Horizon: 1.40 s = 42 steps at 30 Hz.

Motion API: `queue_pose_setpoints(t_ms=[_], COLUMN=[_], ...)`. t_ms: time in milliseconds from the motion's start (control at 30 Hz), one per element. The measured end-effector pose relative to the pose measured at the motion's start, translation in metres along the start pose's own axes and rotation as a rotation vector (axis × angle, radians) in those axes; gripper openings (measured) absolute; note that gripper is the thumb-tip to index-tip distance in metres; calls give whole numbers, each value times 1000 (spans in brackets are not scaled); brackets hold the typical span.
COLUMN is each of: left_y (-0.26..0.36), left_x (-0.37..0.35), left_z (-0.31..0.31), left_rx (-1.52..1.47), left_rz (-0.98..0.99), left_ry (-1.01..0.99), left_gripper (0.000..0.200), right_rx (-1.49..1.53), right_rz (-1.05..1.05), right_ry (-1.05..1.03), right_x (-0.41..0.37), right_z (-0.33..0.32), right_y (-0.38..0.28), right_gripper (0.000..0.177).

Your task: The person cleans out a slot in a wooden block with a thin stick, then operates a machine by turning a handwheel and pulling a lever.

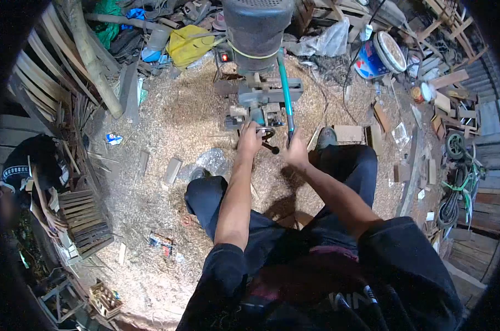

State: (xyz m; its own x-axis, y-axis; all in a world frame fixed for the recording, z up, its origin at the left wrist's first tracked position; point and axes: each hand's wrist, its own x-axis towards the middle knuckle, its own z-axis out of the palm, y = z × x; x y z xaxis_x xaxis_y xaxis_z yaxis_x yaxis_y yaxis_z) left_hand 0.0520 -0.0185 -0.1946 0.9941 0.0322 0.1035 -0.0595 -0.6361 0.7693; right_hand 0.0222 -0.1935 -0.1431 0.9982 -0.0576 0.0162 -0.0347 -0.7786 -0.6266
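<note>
In the head view, a bench machine with a large grey motor housing (pixel 258 33) stands in front of me. Below the housing are its metal vise and table (pixel 255 99), with small wood pieces around them. My left hand (pixel 250 139) is closed at the rim of a dark handwheel (pixel 267 132) on the machine's near side. A long green lever (pixel 285 83) slants down from the machine's right side. Around its dark lower end my right hand (pixel 296 150) is wrapped. Whatever lies directly under the housing is hard to make out.
Wood shavings (pixel 167 121) cover the floor. Curved wooden slats (pixel 40 71) and a thick pole (pixel 90 60) lean at left, near another person (pixel 32 168). A paint bucket (pixel 379 55), a yellow sack (pixel 189 47) and wood offcuts (pixel 348 133) lie around the machine.
</note>
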Motion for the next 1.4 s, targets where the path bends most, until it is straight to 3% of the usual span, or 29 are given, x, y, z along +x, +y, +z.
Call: queue_pose_setpoints(t_ms=[33, 167, 267, 300, 400, 433, 500, 667, 800, 867, 900, 933, 1000, 1033, 1100, 1133, 1167, 1200, 1233, 1300, 1367, 1400], left_y=[-3, -8, 0, 0, 1, 3, 5, 9, 0, 0, -3, -6, -23, -75, -47, -36, -73, -65, -51, -35, -30, -26], left_x=[0, 5, 1, -2, 5, 4, 5, -2, -10, -18, -19, -22, -24, -13, -22, -28, -25, -27, -30, -31, -34, -38], left_z=[1, 6, 5, 4, 2, 2, -2, -7, 4, 6, 5, 5, 15, 46, 23, 14, 32, 28, 20, 7, 1, 0], left_rx=[7, -36, -37, -24, -16, -25, -16, 36, -1, -24, -30, -6, 42, -269, -136, -70, 62, 67, 72, 79, 77, 78], left_rz=[8, 37, 18, 18, 30, 16, 21, 56, 44, 71, 86, 113, 171, 81, 114, 127, 210, 153, 96, 28, -2, -31], left_ry=[3, 16, 12, 13, 29, 29, 44, 22, 90, 97, 102, 112, 127, -15, -16, -19, -36, -58, -81, -125, -174, -190], left_gripper=[19, 19, 19, 19, 20, 20, 20, 21, 30, 35, 37, 40, 45, 55, 56, 57, 67, 68, 68, 70, 73, 73], right_rx=[113, 124, 150, 154, 223, 190, 253, 281, 269, 317, 408, 496, 501, 506, 478, 560, 641, 630, 617, 838, 817, 626], right_rz=[94, -64, -38, 81, -16, 63, 5, -35, -42, -165, -86, -177, -283, -335, -564, -570, -576, -614, -651, -663, -752, -877], right_ry=[-92, 121, 102, 11, 128, 69, 110, 170, 71, 77, -47, -3, -85, -128, 11, 15, 20, 97, 174, 601, 884, 779], right_x=[1, 8, 13, 14, 19, 21, 25, 19, 10, 1, -5, -1, 9, 14, 26, 38, 54, 71, 89, 103, 110, 125], right_z=[-2, 41, 61, 66, 78, 80, 84, 86, 49, 18, -26, -35, -98, -129, -183, -205, -222, -234, -239, -234, -229, -226], right_y=[-3, 26, 41, 44, 52, 53, 54, 52, 37, 25, -7, -9, -44, -62, -105, -126, -145, -161, -175, -228, -250, -214], right_gripper=[33, 45, 49, 51, 45, 34, 29, 25, 29, 43, 53, 57, 43, 37, 23, 21, 20, 21, 22, 39, 45, 48])
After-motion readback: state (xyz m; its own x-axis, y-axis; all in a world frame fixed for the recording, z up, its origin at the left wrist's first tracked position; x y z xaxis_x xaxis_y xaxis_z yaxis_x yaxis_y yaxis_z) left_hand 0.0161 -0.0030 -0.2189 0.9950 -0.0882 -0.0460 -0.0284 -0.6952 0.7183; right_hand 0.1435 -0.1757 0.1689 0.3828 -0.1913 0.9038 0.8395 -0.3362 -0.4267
